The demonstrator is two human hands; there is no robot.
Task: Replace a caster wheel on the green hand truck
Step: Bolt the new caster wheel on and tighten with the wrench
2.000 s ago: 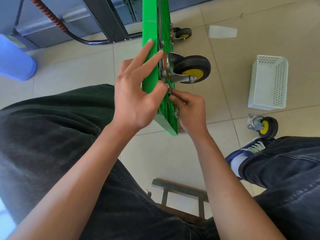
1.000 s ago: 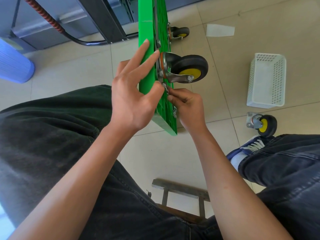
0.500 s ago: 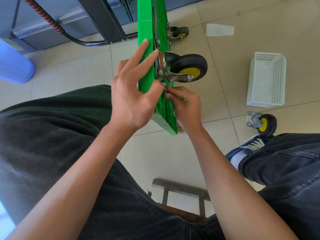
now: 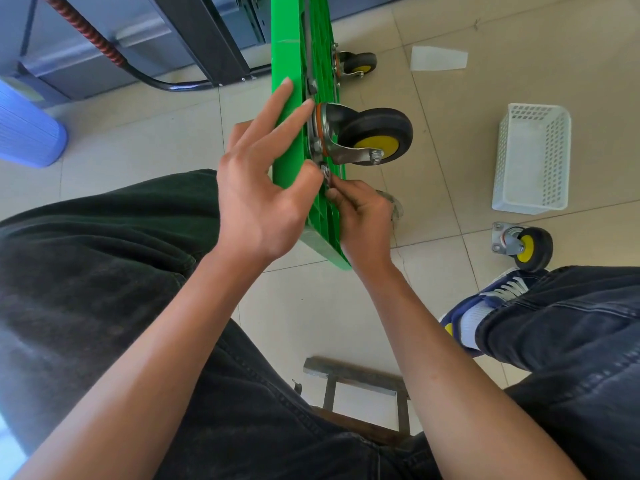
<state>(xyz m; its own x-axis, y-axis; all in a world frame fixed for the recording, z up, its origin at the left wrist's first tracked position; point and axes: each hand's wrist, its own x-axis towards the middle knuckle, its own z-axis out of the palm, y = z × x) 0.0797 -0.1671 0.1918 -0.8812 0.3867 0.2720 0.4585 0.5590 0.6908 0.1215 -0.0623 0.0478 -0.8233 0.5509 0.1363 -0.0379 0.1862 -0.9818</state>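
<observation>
The green hand truck [image 4: 289,46] stands on its edge on the tiled floor between my knees. A black caster with a yellow hub [image 4: 375,136] sits on its underside, the metal plate against the green deck. My left hand [image 4: 263,188] holds the deck's near edge, fingers straight along the flat top face and thumb pressed near the plate's lower corner. My right hand [image 4: 360,213] pinches a small metal nut or washer [image 4: 325,173] at that corner. A second mounted caster [image 4: 356,64] shows farther up. A loose caster [image 4: 523,244] lies on the floor at right.
A white perforated basket [image 4: 533,157] lies on the floor at right, beyond the loose caster. A blue bin [image 4: 27,129] stands at far left. A black hose [image 4: 114,60] and metal frame run along the back. A stool's frame [image 4: 353,375] shows beneath me, my shoe [image 4: 485,306] at right.
My right hand has kept working the small fastener at the plate's lower corner, its fingers shifting slightly. My left hand and the hand truck stay as they were.
</observation>
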